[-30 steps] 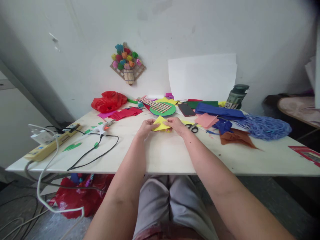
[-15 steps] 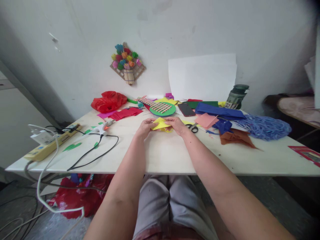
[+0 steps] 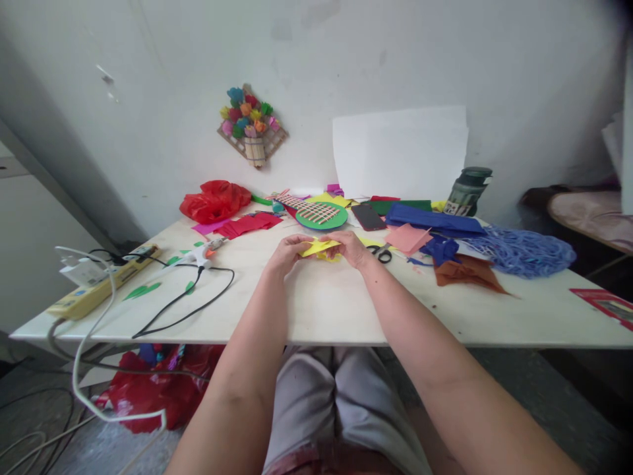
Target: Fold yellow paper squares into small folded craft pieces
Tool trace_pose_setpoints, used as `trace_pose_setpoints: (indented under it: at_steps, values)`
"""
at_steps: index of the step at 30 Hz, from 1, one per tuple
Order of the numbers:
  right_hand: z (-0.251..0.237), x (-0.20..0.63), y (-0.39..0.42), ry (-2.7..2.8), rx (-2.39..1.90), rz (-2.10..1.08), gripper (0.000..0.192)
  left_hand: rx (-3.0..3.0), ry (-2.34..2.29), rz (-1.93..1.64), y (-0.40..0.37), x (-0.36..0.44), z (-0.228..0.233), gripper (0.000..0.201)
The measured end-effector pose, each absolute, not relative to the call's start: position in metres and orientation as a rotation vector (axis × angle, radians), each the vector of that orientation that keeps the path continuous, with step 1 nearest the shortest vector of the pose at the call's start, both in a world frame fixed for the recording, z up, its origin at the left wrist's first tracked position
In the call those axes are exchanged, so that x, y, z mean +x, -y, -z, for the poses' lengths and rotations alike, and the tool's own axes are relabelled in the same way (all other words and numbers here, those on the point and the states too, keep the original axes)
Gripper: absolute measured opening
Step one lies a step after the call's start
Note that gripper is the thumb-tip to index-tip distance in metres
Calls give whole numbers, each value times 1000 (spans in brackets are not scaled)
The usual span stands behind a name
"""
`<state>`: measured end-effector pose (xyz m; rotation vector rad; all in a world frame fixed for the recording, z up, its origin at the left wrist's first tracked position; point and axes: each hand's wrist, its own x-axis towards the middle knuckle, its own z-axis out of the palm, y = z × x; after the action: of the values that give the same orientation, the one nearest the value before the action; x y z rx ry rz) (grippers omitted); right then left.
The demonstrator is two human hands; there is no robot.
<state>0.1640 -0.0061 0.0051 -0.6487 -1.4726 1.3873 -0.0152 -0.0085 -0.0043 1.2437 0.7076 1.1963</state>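
Observation:
Between my two hands, over the middle of the white table, is a small piece of yellow paper [image 3: 319, 247]. My left hand [image 3: 289, 252] pinches its left end, and my right hand [image 3: 350, 248] pinches the right end. The paper looks folded or bent; its exact shape is partly hidden by my fingers. More yellow paper shows just beneath it. Right of my right hand lie black-handled scissors [image 3: 380, 253]. Beyond my hands is a green disc [image 3: 339, 216] with a lattice of thin striped sticks [image 3: 311, 208] on it.
At left are a glue gun [image 3: 200, 254] with its black cord and a yellow power strip [image 3: 106, 280]. A red plastic bag [image 3: 216, 201] sits behind. A phone [image 3: 368, 217], pink paper [image 3: 408, 239], blue paper [image 3: 435, 220], blue stringy bundle [image 3: 529, 252] and a bottle [image 3: 467, 191] stand right.
The yellow paper has tilted and now looks flatter and narrower between my fingers. Both hands have shifted only slightly; the other things stay where they were.

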Motion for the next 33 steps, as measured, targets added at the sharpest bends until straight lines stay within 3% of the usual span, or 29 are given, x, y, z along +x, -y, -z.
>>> trace_pose_setpoints:
  at_steps: [24, 29, 33]
  values:
    - [0, 159, 1, 1463, -850, -1216, 31, 1397, -878, -1128, 7, -16, 4, 33]
    - [-1, 163, 0, 1371, -899, -1212, 40, 1457, -882, -1136, 7, -15, 4, 32]
    - [-1, 164, 2, 1486, -963, -1234, 33, 1506, -884, -1104, 9, -13, 2, 31]
